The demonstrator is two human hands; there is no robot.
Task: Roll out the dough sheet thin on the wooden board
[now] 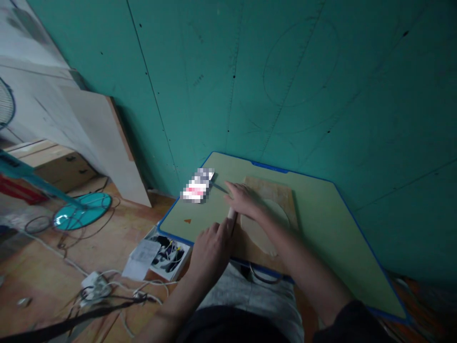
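Note:
My left hand (pixel 211 247) rests at the near edge of a low table (pixel 321 214), fingers curled over one end of a pale rolling pin (pixel 231 215). My right hand (pixel 243 199) lies on the pin's far end, fingers stretched forward and pressed down. Just right of the pin a flat round of dough (pixel 266 228) lies on a wooden board (pixel 274 193). My forearms cross over the table's front.
A small blurred packet (pixel 197 186) lies on the table's left corner, against the green wall. On the floor at left are a box of wires (pixel 166 255), tangled cables (pixel 107 286), a teal fan base (pixel 83 209) and leaning boards (pixel 107 143).

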